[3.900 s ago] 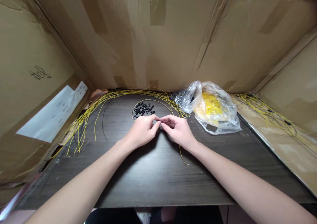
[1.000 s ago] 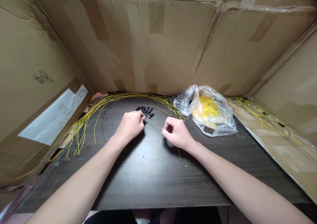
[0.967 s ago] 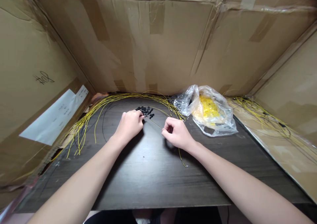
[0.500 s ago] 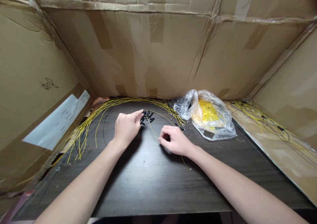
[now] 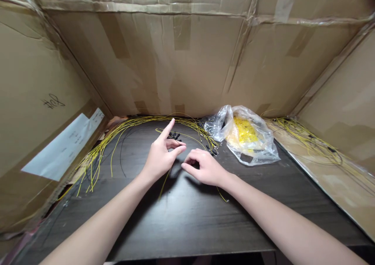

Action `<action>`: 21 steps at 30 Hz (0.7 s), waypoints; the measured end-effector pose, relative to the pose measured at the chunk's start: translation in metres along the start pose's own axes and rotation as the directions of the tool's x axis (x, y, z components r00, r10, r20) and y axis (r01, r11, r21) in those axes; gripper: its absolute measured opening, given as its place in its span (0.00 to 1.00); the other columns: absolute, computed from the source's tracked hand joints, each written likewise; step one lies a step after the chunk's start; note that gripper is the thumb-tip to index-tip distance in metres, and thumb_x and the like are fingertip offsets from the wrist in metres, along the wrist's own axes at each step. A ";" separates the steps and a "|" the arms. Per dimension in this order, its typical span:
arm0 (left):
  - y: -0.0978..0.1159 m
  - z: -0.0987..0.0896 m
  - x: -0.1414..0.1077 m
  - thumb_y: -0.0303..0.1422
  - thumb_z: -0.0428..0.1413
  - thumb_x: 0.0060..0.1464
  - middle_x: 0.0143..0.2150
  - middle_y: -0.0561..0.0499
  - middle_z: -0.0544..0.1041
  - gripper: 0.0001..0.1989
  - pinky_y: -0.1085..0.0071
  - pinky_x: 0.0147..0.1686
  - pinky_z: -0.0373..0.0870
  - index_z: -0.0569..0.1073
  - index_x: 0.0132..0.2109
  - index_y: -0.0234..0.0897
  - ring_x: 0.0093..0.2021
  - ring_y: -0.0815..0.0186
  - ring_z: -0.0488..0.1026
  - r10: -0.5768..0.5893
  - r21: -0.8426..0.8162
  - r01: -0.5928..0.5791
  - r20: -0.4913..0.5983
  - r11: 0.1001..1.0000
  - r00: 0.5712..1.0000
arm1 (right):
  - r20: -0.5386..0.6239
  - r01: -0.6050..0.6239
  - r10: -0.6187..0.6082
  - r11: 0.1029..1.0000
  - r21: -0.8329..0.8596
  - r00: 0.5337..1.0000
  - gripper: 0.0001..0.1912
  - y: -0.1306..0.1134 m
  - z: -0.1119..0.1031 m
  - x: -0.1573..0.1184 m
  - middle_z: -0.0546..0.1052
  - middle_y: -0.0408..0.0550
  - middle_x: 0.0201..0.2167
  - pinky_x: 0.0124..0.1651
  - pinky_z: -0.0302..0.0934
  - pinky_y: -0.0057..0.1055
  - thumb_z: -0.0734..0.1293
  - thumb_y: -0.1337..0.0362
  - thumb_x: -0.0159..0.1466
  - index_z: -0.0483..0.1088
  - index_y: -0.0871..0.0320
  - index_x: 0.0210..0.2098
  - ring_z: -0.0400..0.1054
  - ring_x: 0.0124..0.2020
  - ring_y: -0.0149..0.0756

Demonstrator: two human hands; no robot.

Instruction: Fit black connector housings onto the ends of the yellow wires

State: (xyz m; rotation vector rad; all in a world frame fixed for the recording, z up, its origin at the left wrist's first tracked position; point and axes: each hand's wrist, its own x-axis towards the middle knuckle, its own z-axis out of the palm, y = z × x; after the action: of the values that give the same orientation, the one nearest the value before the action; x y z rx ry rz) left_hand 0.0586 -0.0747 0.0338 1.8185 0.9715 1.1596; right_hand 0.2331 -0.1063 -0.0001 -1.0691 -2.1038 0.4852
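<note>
My left hand point(image 5: 159, 155) has its index finger stretched up and away, while thumb and middle finger pinch together at the right. A thin yellow wire point(image 5: 164, 183) runs down from beneath this hand and seems held in it; the pinched end is too small to make out. Just behind the fingers lies a small pile of black sleeve-like pieces point(image 5: 175, 135), partly covered. My right hand point(image 5: 205, 166) is close by on the right, fingers curled and thumb near the index fingertip. Whatever it pinches is hidden. Another yellow wire point(image 5: 223, 196) shows below its wrist.
A bundle of yellow wires point(image 5: 117, 129) arcs along the back and left of the dark table point(image 5: 181, 226). A clear plastic bag point(image 5: 263, 151) with yellow contents stands back right. More wires point(image 5: 310, 138) lie on cardboard at right. Cardboard walls point(image 5: 199, 73) enclose the table.
My left hand has moved right and toward me, off the black pieces, and its index finger has lifted. My right hand has shifted slightly left. The wire between the hands now hangs below the left hand.
</note>
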 end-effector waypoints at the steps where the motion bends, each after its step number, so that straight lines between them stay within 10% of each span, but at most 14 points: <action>1: 0.003 0.001 -0.001 0.30 0.62 0.52 0.35 0.49 0.81 0.48 0.62 0.47 0.73 0.43 0.72 0.42 0.39 0.60 0.79 -0.017 -0.023 0.017 -0.001 1.000 1.000 | -0.029 -0.026 0.027 0.999 0.044 0.999 0.07 -0.001 0.000 0.001 0.75 0.45 0.29 0.40 0.59 0.32 0.67 0.63 0.63 0.72 0.59 0.29 0.66 0.32 0.34; 10: 0.009 0.006 -0.003 0.28 0.63 0.49 0.30 0.52 0.80 0.57 0.64 0.44 0.73 0.30 0.72 0.41 0.35 0.62 0.79 -0.108 -0.063 0.109 0.027 0.992 0.994 | 0.013 -0.260 0.315 0.759 0.596 0.949 0.12 -0.001 0.010 0.004 0.79 0.48 0.34 0.39 0.62 0.31 0.68 0.59 0.60 0.77 0.62 0.37 0.69 0.32 0.33; 21: 0.009 0.005 -0.005 0.34 0.61 0.53 0.35 0.50 0.82 0.47 0.68 0.42 0.72 0.43 0.72 0.39 0.35 0.62 0.79 -0.036 0.121 0.032 0.030 0.992 0.999 | 0.095 -0.380 0.437 0.632 0.675 0.895 0.10 0.001 0.008 0.007 0.74 0.45 0.27 0.27 0.57 0.25 0.70 0.59 0.56 0.75 0.60 0.30 0.65 0.27 0.29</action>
State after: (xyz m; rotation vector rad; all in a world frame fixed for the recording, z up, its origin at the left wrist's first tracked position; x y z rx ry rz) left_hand 0.0634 -0.0837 0.0388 1.9022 1.0701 1.0676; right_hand 0.2247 -0.1000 -0.0027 -1.0700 -1.3759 1.3068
